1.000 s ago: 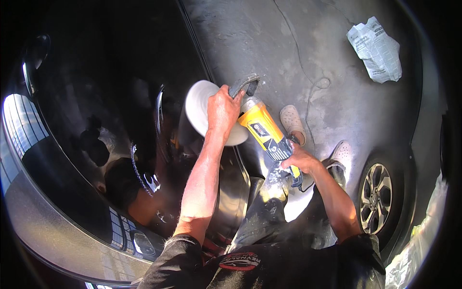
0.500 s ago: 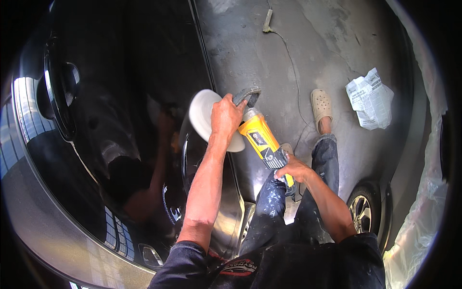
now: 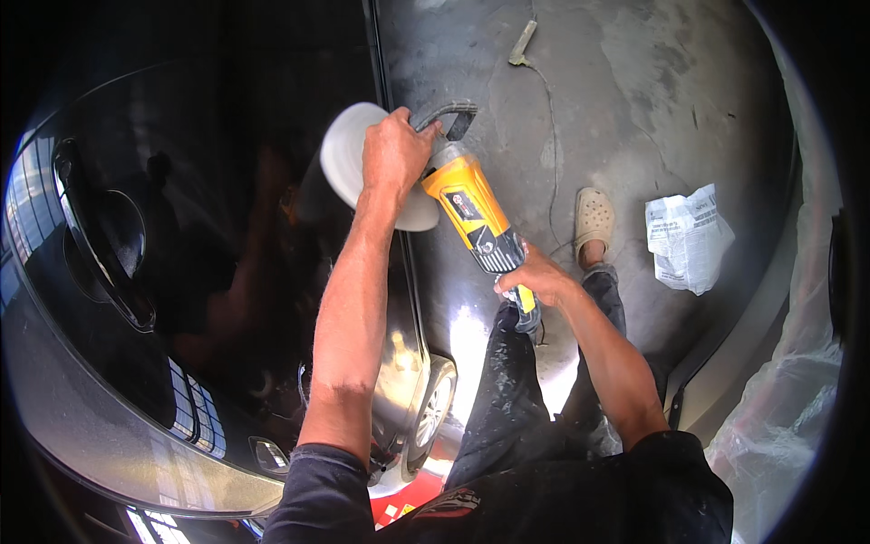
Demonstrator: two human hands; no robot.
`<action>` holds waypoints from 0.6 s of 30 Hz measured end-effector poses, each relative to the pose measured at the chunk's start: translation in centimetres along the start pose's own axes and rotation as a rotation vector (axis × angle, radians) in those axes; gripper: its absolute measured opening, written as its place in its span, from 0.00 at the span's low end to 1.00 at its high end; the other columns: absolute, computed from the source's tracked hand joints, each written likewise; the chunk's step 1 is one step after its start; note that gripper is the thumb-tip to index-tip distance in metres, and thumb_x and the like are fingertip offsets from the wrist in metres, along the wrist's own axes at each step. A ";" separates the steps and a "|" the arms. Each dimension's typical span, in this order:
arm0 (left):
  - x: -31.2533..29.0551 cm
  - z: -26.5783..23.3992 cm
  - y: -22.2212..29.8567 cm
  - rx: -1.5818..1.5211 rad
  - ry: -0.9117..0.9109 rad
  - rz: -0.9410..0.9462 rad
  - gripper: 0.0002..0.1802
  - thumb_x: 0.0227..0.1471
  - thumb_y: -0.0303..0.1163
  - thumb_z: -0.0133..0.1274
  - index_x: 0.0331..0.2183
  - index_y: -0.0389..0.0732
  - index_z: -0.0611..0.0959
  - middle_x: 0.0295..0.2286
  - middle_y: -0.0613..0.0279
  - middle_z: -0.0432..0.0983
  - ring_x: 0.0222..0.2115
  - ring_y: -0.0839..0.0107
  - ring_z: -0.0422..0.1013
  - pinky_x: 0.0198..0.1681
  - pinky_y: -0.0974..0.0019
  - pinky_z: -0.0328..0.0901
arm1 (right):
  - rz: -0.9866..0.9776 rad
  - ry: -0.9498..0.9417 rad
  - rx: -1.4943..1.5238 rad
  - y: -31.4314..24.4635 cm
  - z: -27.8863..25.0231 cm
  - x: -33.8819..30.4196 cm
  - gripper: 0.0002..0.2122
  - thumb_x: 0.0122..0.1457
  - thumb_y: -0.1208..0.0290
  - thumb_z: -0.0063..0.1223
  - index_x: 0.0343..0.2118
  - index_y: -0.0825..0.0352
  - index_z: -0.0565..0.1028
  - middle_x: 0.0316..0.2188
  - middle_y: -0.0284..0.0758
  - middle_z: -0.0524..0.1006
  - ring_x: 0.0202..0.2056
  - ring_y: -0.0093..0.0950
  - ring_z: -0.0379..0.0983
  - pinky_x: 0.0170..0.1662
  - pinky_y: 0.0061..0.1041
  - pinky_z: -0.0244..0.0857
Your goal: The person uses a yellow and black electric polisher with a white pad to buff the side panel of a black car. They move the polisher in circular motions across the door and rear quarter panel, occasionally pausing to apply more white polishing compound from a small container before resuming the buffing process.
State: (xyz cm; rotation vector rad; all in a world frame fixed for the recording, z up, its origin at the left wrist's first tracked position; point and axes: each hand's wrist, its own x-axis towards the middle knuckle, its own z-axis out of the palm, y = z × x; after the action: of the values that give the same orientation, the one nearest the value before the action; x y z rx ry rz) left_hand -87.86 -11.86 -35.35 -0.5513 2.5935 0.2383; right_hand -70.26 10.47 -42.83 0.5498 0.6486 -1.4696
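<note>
A yellow and black car polisher point(image 3: 471, 204) is held between my two hands, tilted with its head away from me and to the left. My left hand point(image 3: 392, 156) is closed at its head, by the black loop handle point(image 3: 450, 110). Around the rear grip, my right hand point(image 3: 536, 275) is wrapped. The white round polishing pad point(image 3: 347, 154) looks smeared, as if spinning. It faces the glossy black car panel point(image 3: 245, 118) on my left and appears to be against it; the contact side is hidden.
A door handle point(image 3: 101, 240) protrudes from the car, and a wheel point(image 3: 435, 403) shows below. On the grey floor lie a cord point(image 3: 552, 136) with a connector point(image 3: 523, 43) and crumpled printed paper point(image 3: 686, 238). Clear plastic sheeting point(image 3: 779, 408) hangs right. My foot wears a beige clog point(image 3: 594, 218).
Both hands and the polisher have moved farther away and a little left along the panel. The view has shifted too, and more of the near left wheel shows.
</note>
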 end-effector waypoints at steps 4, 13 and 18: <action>4.7 0.1 0.3 -0.017 0.038 0.028 0.22 0.49 0.42 0.67 0.36 0.30 0.85 0.29 0.37 0.81 0.33 0.42 0.79 0.38 0.50 0.74 | -0.026 0.025 -0.016 -3.9 -0.5 1.7 0.35 0.39 0.87 0.65 0.55 0.71 0.65 0.40 0.36 0.74 0.39 0.29 0.74 0.43 0.30 0.71; 10.8 0.1 1.4 0.004 0.114 0.109 0.21 0.50 0.43 0.66 0.36 0.34 0.86 0.30 0.41 0.83 0.33 0.47 0.81 0.38 0.51 0.75 | -0.040 0.050 -0.049 -9.7 -0.9 4.9 0.32 0.40 0.86 0.66 0.53 0.68 0.68 0.37 0.34 0.75 0.38 0.29 0.75 0.42 0.30 0.71; 9.0 0.1 0.4 0.019 0.100 0.088 0.20 0.51 0.42 0.66 0.36 0.33 0.86 0.30 0.40 0.83 0.34 0.44 0.80 0.39 0.51 0.75 | -0.029 0.033 -0.065 -8.7 -0.5 4.3 0.32 0.40 0.86 0.65 0.52 0.68 0.68 0.38 0.34 0.75 0.38 0.29 0.74 0.41 0.30 0.71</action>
State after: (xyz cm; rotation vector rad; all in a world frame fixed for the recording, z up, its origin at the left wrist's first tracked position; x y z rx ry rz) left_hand -95.26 -14.51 -39.83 -0.4534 2.7179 0.2205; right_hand -79.04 7.36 -45.72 0.5168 0.7307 -1.4638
